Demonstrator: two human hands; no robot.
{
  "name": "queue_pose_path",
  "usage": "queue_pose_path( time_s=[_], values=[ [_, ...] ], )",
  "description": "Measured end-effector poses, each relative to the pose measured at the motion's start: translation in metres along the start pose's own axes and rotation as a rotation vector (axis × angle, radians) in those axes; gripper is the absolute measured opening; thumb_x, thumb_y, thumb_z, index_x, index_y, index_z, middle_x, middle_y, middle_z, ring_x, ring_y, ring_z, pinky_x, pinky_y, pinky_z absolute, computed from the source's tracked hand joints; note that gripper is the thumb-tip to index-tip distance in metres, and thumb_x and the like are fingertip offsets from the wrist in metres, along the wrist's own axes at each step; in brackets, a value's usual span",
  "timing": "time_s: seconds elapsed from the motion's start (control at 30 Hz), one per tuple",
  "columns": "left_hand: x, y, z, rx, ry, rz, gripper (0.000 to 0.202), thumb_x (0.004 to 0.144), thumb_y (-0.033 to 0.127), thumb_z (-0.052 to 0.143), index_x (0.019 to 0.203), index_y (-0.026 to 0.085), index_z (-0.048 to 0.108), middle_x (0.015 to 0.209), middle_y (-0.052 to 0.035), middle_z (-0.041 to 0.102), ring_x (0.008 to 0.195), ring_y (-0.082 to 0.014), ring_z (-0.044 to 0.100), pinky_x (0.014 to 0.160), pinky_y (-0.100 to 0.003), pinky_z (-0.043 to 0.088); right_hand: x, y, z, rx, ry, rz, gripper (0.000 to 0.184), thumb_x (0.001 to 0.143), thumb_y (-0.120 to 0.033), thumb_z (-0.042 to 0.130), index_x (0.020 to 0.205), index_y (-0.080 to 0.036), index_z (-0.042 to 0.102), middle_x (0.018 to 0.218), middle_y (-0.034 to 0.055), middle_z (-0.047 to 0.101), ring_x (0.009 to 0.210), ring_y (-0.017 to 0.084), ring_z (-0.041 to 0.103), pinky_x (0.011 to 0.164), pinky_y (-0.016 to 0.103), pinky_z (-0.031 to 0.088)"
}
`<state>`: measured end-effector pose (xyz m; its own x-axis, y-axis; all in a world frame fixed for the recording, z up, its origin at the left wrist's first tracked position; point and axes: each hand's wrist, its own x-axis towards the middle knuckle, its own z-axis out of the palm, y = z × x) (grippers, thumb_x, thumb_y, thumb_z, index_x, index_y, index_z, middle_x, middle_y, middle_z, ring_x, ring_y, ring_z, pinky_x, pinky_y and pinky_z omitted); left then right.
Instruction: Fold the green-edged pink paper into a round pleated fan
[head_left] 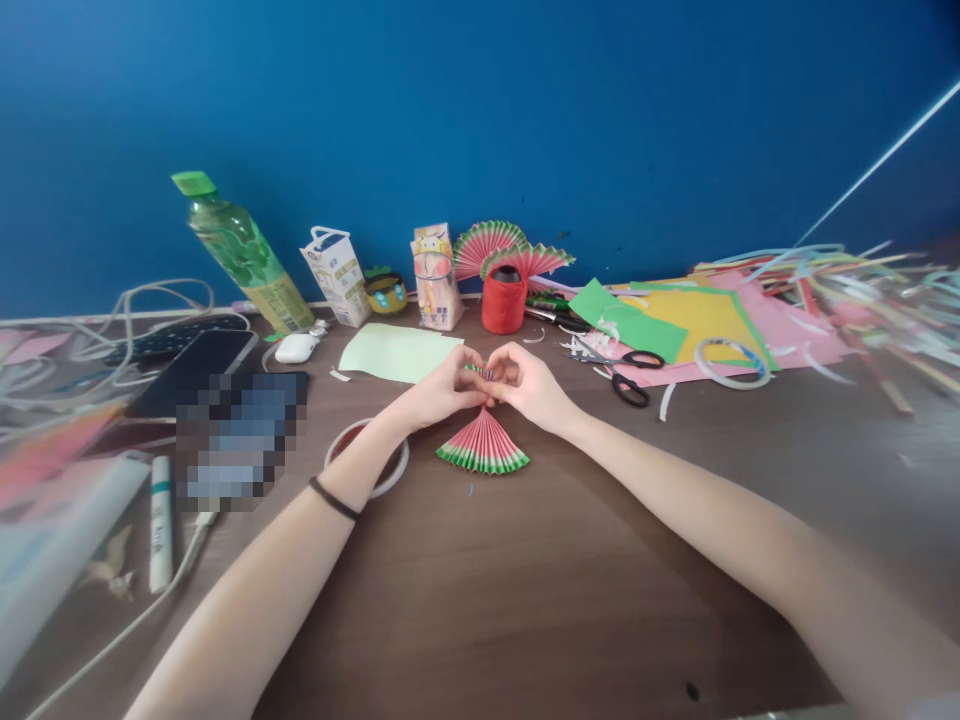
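**Both hands pinch the folded tip of a paper watermelon fan**

The fingertips of the left hand (442, 392) and the right hand (529, 385) meet at one spot, pressed closely together around the gathered, narrow end of a pleated paper fan (482, 448). Thumbs and forefingers are drawn in to a tight pinch; the other fingers curl loosely behind. The fan spreads toward the near side from that pinch, its pink pleats ending in a green and white rim that rests on the brown table (525, 600).

By its look the fan is very light, thin and easily crushed; the pleats would spring apart if let go. The bunched tip seems the firmest place to hold, while the open rim would bend under pressure.

Just left of the fan lies a tape ring (369, 462), under the left wrist. Farther off stand a red thread spool (504, 298) and two finished fans (504, 250); black scissors (626, 375) lie to the right, beside coloured paper sheets (697, 320).
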<state>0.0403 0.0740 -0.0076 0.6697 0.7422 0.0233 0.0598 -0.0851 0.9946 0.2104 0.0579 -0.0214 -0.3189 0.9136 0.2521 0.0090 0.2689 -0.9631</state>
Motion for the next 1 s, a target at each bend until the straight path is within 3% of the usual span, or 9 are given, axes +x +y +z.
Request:
queue_pose_path(
  time_s=[0.4, 0.7, 1.0],
  values=[
    [0.000, 0.001, 0.002, 0.061, 0.017, 0.014, 0.032, 0.075, 0.017, 0.060, 0.090, 0.021, 0.032, 0.071, 0.0023, 0.064, 0.071, -0.0125, 0.062, 0.071, -0.029, 0.045, 0.010, -0.011, -0.006, -0.016, -0.122, 0.157, 0.021, 0.068, -0.022, 0.067, 0.071, -0.018, 0.046, 0.058, -0.0052, 0.055, 0.051, 0.010, 0.056, 0.048, 0.022, 0.042],
    [-0.003, 0.006, -0.001, 0.069, 0.001, 0.014, 0.038, 0.073, 0.015, 0.059, 0.097, 0.023, 0.030, 0.065, 0.0055, 0.060, 0.069, -0.0121, 0.061, 0.068, -0.027, 0.044, 0.002, -0.015, -0.007, -0.124, -0.019, 0.022, 0.011, 0.077, -0.027, 0.057, 0.078, -0.017, 0.055, 0.060, -0.0020, 0.057, 0.053, 0.011, 0.056, 0.053, 0.026, 0.046],
    [-0.003, 0.009, 0.000, 0.043, 0.010, -0.002, 0.036, 0.072, 0.014, 0.058, 0.097, 0.022, 0.033, 0.060, 0.0079, 0.057, 0.067, -0.0111, 0.060, 0.070, -0.027, 0.043, -0.005, -0.009, -0.008, -0.386, -0.040, -0.085, 0.008, 0.075, -0.024, 0.059, 0.073, -0.017, 0.057, 0.070, -0.0006, 0.057, 0.056, 0.009, 0.049, 0.055, 0.024, 0.040]
  ],
)
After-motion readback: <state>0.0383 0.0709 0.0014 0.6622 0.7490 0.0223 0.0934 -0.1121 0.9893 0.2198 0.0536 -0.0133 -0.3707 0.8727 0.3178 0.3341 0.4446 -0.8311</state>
